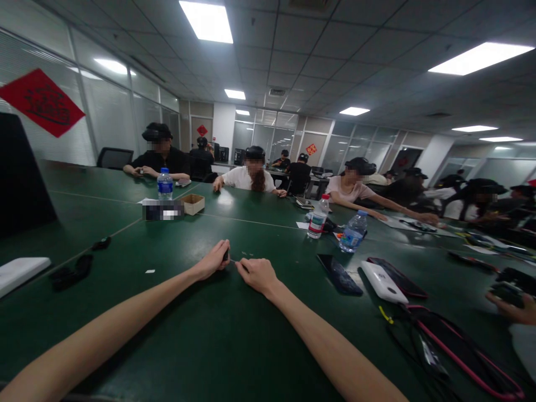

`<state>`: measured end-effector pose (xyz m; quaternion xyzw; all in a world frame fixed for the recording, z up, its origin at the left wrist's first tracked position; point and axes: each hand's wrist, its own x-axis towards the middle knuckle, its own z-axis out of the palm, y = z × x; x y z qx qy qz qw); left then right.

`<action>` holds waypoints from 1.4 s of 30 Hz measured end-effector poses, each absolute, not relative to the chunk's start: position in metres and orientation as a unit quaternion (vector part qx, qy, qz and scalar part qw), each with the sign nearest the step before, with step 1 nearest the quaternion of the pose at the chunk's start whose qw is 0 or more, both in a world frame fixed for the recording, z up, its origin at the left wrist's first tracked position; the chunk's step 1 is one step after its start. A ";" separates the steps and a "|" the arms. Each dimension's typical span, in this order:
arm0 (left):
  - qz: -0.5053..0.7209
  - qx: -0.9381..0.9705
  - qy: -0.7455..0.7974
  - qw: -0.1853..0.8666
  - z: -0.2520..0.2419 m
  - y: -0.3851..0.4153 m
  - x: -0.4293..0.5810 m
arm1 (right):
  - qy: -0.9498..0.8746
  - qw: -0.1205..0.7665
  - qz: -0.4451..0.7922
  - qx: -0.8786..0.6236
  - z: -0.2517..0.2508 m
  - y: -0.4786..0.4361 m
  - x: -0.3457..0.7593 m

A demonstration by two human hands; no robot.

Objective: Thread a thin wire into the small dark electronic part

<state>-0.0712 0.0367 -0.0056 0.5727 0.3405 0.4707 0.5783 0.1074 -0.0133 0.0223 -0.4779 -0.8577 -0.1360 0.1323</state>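
Observation:
Both arms reach forward over the green table [201, 329]. My left hand [213, 260] is closed around a small dark object [226, 255], mostly covered by the fingers. Its kind cannot be made out. Across the narrow gap, my right hand [258, 274] rests low over the tabletop with its fingers curled. A thin, light-coloured piece [233, 261] spans the space between the two hands, and its right end meets the right fingertips. Whatever else lies inside the right fingers is hidden.
Right of my hands lie a dark phone [340, 274], a white device [383, 282] and a pink-edged pouch [469, 352]. Bottles [319, 218] stand beyond, with a small box [193, 204] farther left. A co-worker's hand [513, 307] is at far right; people sit opposite.

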 end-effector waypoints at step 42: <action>0.453 0.568 0.338 0.598 -0.003 0.035 -0.071 | -0.826 0.131 -0.139 -0.530 0.021 -0.015 0.107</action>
